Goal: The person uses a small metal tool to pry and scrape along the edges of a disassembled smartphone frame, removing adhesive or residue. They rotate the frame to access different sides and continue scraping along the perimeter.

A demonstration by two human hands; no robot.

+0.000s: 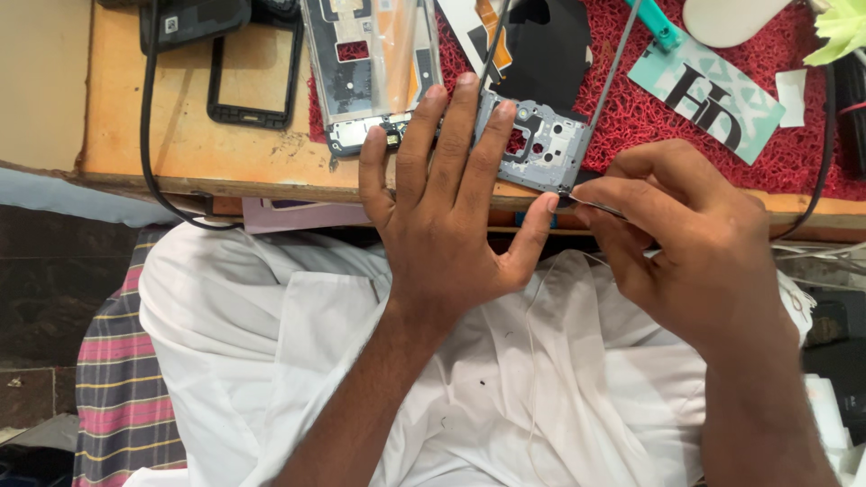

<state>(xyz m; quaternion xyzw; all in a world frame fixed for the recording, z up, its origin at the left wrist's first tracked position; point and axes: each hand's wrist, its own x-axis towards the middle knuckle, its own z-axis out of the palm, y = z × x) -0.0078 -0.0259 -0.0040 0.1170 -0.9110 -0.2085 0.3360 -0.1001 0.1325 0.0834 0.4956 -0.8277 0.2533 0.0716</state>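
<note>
the left hand [446, 207] lies flat with fingers spread wide, pressing a grey phone midframe [541, 144] down at the front edge of the wooden surface [180, 135]. the frame sits under its fingertips, half on the red mat [649, 117]. the right hand [686, 243], just right of the frame, pinches thin metal tweezers [595, 206] whose tip touches the frame's lower corner beside the left thumb.

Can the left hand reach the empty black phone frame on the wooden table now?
Probably yes: the black phone frame lies uncovered left of the left hand, but that hand presses the grey phone part.
</note>
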